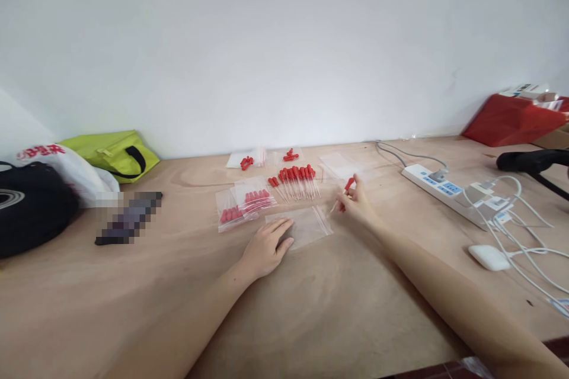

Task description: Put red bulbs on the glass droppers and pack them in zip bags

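Observation:
My left hand (269, 246) lies with its fingers outstretched on the left part of a clear zip bag (306, 228), which is flat on the table. Just right of that bag, my right hand (355, 206) pinches a dropper with a red rubber bulb (349, 183); its thin clear tip points down and left. Behind the bag lies a row of droppers (299, 180), red bulbs facing the wall. Two overlapping zip bags (231, 216) to the left hold several red-bulbed droppers. An unfilled-looking stack of clear bags (340, 164) lies beyond my right hand.
Loose red bulbs (246, 163) rest on bags near the wall, with more bulbs (290, 156) beside them. A power strip (448, 188) with tangled white cables and a white charging case (489, 257) sits right. A phone (128, 219) and green bag (115, 151) lie left.

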A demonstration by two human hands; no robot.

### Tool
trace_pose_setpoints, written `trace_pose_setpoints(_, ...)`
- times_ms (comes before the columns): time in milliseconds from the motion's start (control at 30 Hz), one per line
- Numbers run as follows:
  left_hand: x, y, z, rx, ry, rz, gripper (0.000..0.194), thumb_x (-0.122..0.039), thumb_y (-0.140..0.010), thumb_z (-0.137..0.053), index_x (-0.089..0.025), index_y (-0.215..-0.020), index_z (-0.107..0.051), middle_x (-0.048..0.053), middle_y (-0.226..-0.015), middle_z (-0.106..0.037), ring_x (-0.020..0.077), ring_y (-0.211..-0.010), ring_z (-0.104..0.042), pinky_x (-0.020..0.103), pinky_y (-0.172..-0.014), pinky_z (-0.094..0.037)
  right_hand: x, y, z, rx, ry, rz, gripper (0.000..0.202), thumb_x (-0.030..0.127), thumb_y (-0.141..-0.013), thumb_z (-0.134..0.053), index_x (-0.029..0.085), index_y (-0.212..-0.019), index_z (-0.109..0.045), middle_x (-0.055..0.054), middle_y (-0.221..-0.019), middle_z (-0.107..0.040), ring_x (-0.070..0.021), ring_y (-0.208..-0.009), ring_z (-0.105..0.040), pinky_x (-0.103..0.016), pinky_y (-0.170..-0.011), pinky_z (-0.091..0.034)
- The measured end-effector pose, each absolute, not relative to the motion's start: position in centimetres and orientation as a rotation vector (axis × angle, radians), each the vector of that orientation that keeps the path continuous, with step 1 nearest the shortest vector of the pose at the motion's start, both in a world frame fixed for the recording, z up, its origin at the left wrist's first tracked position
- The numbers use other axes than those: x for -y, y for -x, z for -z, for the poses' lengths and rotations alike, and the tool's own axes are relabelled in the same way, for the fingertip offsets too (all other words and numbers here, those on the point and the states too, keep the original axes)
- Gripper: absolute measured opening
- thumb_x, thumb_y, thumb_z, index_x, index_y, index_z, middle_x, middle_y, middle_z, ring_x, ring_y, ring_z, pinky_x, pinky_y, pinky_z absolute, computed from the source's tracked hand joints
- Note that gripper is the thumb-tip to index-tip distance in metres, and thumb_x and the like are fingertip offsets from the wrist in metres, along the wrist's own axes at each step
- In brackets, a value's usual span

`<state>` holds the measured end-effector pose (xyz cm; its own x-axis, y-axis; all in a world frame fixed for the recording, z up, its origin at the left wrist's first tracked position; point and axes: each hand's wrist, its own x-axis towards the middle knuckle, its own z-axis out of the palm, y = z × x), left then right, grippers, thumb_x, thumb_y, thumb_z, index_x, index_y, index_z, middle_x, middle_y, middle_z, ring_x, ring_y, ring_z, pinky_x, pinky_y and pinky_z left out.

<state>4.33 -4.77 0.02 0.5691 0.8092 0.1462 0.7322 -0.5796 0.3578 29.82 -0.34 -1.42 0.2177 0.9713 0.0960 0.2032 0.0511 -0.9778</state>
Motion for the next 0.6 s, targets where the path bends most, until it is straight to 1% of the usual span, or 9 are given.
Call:
trace_pose_setpoints(67,4.8,-4.3,0.0,-1.288,-2.541,-0.407,0.040,-0.032,-0.086,-0.037,-0.018,-0.123,-0.043,0.006,-0.129,-0.046,0.0196,-0.120,-0.038,0.037,-0.100,-0.032,1.7,-29.5,1.9,1.051,1.306,-0.956,0.079,0.025,-0.069,-0.051,0.022,-0.130,-0.001,0.009,-0.061,-0.048,-0.0106,-0.046,-0.053,-0.023,-0.046,-0.045)
trace_pose_setpoints(133,4.8,-4.3,0.0,-1.299,-2.536,-0.385,0.042,-0.033,-0.086,-0.037,-0.017,-0.125,-0.041,0.007,-0.129,-0.045,0.0196,-0.121,-0.038,0.037,-0.100,-0.032,2.5,-28.9,2.1,0.922,1.265,-1.005,0.074,0.024,-0.067,-0.053,0.021,-0.127,-0.010,0.009,-0.061,-0.050,-0.0101,-0.047,-0.054,-0.023,-0.047,-0.047)
trace_pose_setpoints(200,4.8,-4.3,0.0,-1.304,-2.533,-0.381,0.042,-0.032,-0.086,-0.037,-0.016,-0.125,-0.041,0.007,-0.129,-0.045,0.0197,-0.121,-0.038,0.037,-0.100,-0.031,2.8,-28.2,2.1,0.840,1.240,-1.027,0.072,0.023,-0.066,-0.055,0.020,-0.124,-0.013,0.009,-0.060,-0.052,-0.0103,-0.048,-0.055,-0.023,-0.048,-0.049)
trace_pose_setpoints(333,4.8,-4.3,-0.1,-1.297,-2.523,-0.415,0.042,-0.031,-0.085,-0.039,-0.016,-0.124,-0.041,0.008,-0.128,-0.047,0.0208,-0.119,-0.040,0.038,-0.098,-0.033,3.0,-26.8,1.6,0.811,1.195,-1.057,0.071,0.023,-0.065,-0.058,0.020,-0.123,-0.016,0.008,-0.059,-0.055,-0.0117,-0.050,-0.058,-0.025,-0.051,-0.051)
trace_pose_setpoints(467,4.8,-4.3,-0.2,-1.257,-2.494,-0.477,0.041,-0.031,-0.084,-0.043,-0.018,-0.123,-0.042,0.007,-0.124,-0.050,0.0214,-0.115,-0.044,0.038,-0.096,-0.036,3.5,-26.2,1.4,0.837,1.115,-1.185,0.059,0.031,-0.067,-0.057,0.019,-0.117,-0.027,0.007,-0.060,-0.056,-0.0121,-0.050,-0.059,-0.028,-0.055,-0.052)
trace_pose_setpoints(600,4.9,-4.2,-0.3,-1.217,-2.475,-0.510,0.039,-0.030,-0.083,-0.044,-0.019,-0.121,-0.044,0.007,-0.122,-0.051,0.0213,-0.113,-0.046,0.038,-0.095,-0.037,3.8,-26.4,1.5,0.863,1.067,-1.260,0.052,0.035,-0.065,-0.061,0.020,-0.110,-0.039,0.005,-0.064,-0.057,-0.0125,-0.057,-0.060,-0.028,-0.059,-0.051)
